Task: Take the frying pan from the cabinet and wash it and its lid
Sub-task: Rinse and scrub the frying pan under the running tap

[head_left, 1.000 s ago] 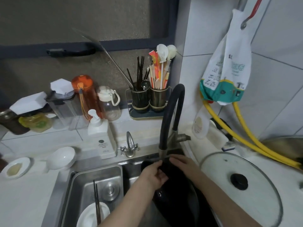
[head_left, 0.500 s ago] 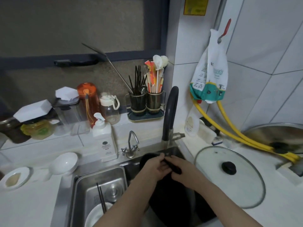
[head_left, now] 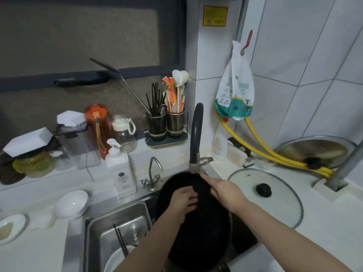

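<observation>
Since earlier, right hand (head_left: 225,190) reaches open toward the tap; left hand (head_left: 184,199) lies flat, steadying round black frying pan (head_left: 196,232).

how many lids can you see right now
2. A glass lid with a black knob lies flat on the counter right of the sink. A second lid leans against the tiled wall behind the yellow hoses. Others may be hidden.

L grip (head_left: 184,199) flat, fingers spread; R grip (head_left: 224,188) reaching fwd, fingers extended, both forearms angled inward.
</observation>
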The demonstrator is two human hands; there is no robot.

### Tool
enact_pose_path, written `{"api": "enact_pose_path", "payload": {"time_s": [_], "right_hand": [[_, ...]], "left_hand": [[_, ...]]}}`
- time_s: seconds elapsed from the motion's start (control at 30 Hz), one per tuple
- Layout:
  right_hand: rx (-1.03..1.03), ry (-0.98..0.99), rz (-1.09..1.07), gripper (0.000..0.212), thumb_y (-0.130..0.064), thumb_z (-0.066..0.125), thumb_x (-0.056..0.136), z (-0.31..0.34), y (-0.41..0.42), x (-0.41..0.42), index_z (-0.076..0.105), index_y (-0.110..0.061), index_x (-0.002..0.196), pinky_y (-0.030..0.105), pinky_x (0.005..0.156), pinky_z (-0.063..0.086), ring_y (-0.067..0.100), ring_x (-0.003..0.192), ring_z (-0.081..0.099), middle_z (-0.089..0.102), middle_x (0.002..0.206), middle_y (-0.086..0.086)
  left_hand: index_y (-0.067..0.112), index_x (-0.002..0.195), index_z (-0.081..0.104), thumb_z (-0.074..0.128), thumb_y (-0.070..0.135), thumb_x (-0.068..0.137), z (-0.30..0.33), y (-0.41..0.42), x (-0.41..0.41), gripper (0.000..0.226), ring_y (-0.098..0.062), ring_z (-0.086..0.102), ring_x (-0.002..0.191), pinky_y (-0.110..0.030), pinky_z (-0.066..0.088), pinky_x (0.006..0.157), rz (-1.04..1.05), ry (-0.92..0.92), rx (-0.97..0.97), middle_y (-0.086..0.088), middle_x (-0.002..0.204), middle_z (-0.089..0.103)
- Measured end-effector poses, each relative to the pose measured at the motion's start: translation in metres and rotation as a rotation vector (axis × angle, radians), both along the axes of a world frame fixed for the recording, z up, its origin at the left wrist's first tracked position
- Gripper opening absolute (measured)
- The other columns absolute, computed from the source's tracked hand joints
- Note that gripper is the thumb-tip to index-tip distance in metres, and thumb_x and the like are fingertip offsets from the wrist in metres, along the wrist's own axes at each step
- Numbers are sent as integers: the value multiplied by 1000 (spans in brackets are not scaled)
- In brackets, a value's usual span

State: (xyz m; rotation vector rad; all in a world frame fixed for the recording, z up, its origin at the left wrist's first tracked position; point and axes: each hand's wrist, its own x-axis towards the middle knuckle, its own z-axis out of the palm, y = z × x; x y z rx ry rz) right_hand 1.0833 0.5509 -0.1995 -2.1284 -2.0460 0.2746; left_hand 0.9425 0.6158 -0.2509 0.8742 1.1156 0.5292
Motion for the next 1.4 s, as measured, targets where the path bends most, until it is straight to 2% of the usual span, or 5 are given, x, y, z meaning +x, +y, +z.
{"api": "enact_pose_path", "payload": {"time_s": [0.17,0.6,0.87,1.13,1.4], "right_hand": [[-150,-190,-53,58,-13,38,94,12,23,-12,19,-25,147,40,87,48,36,105,58,61,118,17],[-249,-137,-257,40,-16,51,85,3,42,-1,54,-20,124,39,92,49,34,113,57,60,123,15],[-140,85,-387,44,-34,53,89,6,40,-9,49,-32,132,34,90,47,22,118,55,60,128,0],[-231,526,-379,33,-20,59,90,-16,28,-28,62,-15,122,26,101,39,20,116,57,62,126,5],[-156,605,-569,35,-23,64,86,-19,21,-24,63,-6,117,26,88,45,24,107,61,66,117,11]], "left_hand": [[8,121,55,49,3,92,-48,-23,-31,31,-17,52,71,-26,42,62,52,231,13,-9,91,61],[26,135,51,69,32,81,-47,-83,-11,58,-14,61,115,-30,45,106,-574,79,351,-2,123,64],[9,123,62,58,11,90,-44,-66,-13,33,-15,63,112,-29,47,102,-304,180,545,0,114,67],[7,88,72,64,2,82,-41,-39,-24,11,-6,69,60,-19,55,62,-149,-86,200,-10,81,75],[-4,110,66,63,4,86,-23,-43,-13,26,-6,63,76,-15,48,74,-263,175,432,-2,88,69]]}}
